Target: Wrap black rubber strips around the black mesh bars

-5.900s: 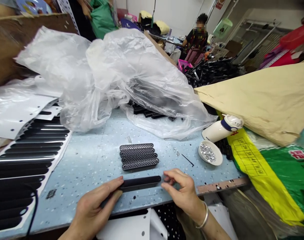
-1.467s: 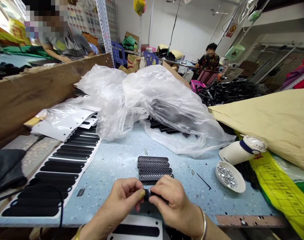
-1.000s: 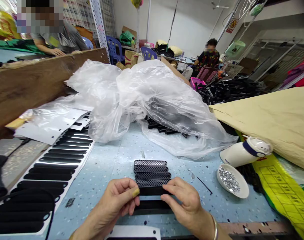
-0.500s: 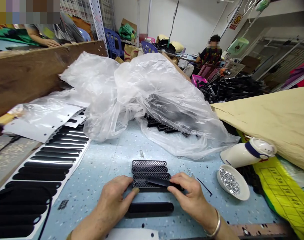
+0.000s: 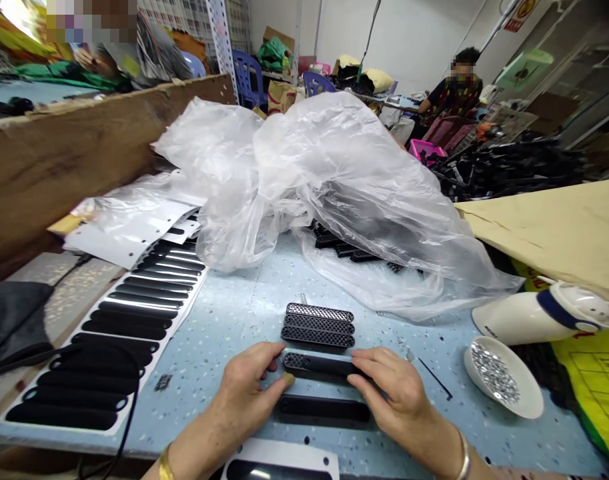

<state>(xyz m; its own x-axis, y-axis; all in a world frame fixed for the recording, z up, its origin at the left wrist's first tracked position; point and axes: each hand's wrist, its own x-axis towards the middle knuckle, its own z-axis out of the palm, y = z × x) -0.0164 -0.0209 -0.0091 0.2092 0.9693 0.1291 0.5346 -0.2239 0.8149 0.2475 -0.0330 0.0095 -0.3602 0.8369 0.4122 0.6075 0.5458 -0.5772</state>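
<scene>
A black lattice-faced bar (image 5: pixel 295 363) lies on the table between my hands, with a smooth black strip (image 5: pixel 329 367) over its middle and right part. My left hand (image 5: pixel 251 383) closes its thumb and forefinger round the bar's left end. The right end of the strip is pinched by my right hand (image 5: pixel 397 390), whose fingers hide that end. Just behind are three similar lattice bars (image 5: pixel 318 325) laid side by side. Nearer to me sits a long black bar (image 5: pixel 324 410) with a recessed, smooth-looking top.
Sheets of black strips (image 5: pixel 129 320) lie on the left beside a cable. Behind, a clear plastic bag (image 5: pixel 334 153) covers more black bars. At right are a bowl of small silvery pieces (image 5: pixel 504 373), a white bottle (image 5: pixel 539 313) and a thin black rod (image 5: pixel 435 378). Two people are farther back.
One lattice bar has come toward me, away from the other three. The strip, slanted before, now lies along that bar. The view has shifted left.
</scene>
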